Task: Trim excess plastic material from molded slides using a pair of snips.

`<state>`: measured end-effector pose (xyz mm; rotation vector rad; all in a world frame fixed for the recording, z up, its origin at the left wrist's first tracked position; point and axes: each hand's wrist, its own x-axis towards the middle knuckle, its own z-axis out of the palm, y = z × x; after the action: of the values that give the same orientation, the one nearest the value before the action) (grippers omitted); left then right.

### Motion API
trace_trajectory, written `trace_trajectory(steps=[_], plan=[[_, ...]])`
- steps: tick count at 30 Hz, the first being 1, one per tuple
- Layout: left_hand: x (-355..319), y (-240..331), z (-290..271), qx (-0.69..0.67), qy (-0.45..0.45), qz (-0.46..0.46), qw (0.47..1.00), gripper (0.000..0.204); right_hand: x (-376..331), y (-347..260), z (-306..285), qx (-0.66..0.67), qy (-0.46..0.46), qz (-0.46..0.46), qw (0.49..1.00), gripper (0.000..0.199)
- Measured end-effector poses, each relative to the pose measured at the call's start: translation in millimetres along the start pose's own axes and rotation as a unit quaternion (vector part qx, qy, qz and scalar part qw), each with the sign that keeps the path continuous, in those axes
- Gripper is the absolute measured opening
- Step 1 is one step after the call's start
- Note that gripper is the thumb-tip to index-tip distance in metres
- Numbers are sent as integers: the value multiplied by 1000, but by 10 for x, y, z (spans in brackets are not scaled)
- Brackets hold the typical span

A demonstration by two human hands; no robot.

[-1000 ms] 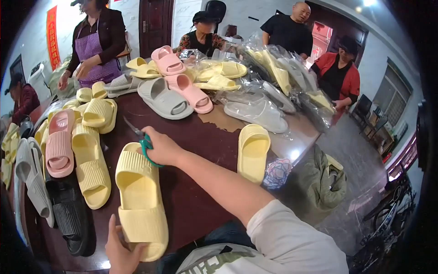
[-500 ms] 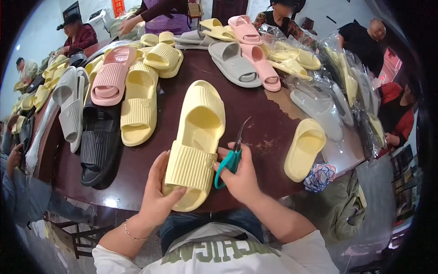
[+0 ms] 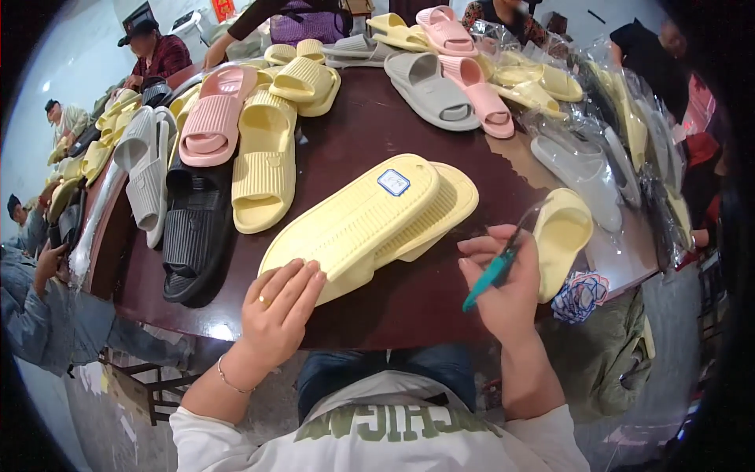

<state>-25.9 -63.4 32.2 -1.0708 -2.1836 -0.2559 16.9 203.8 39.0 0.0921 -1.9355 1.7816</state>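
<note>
In front of me a pair of yellow slippers lies together at a slant. The upper yellow slipper [image 3: 346, 224] shows its ribbed sole, with a blue-edged white sticker [image 3: 394, 182] near one end. Partly hidden beneath it, the other yellow slipper [image 3: 452, 206] sticks out to the right. My left hand [image 3: 279, 303] grips the near left end of the upper one, fingers over the sole and thumb hidden. To the right, my right hand [image 3: 507, 287] holds teal-handled scissors [image 3: 491, 282], with their dark, thin blades over a single yellow slipper [image 3: 562, 244].
Bundled blue, white and pink stickers [image 3: 580, 297] lie at the table's right edge. Pink, grey, yellow and black slippers [image 3: 193, 228] line the left; a grey slipper [image 3: 431, 90] and plastic-wrapped slippers [image 3: 578, 169] sit far right. Other people [image 3: 161, 51] are around the table [image 3: 354, 118].
The yellow slipper I held strap-up is replaced in view by a sole-up pair lying slanted. My right hand has moved right with the scissors, away from the slippers. The whole view has shifted slightly.
</note>
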Motion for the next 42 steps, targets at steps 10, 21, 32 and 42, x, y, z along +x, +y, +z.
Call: trace_trajectory(steps=[10,21,32,42], plan=[[166,377,-229,40,-49,68,996,26,381,-33,177,-305,-35,-137,942,35],[306,346,-272,20,-56,102,993,32,515,-157,142,-471,-117,-144,862,41],[301,301,-273,11,-68,90,994,33,590,60,153,-476,-139,-267,827,40],[315,417,-285,12,-86,109,990,25,778,17,12,-398,-20,-162,903,34]])
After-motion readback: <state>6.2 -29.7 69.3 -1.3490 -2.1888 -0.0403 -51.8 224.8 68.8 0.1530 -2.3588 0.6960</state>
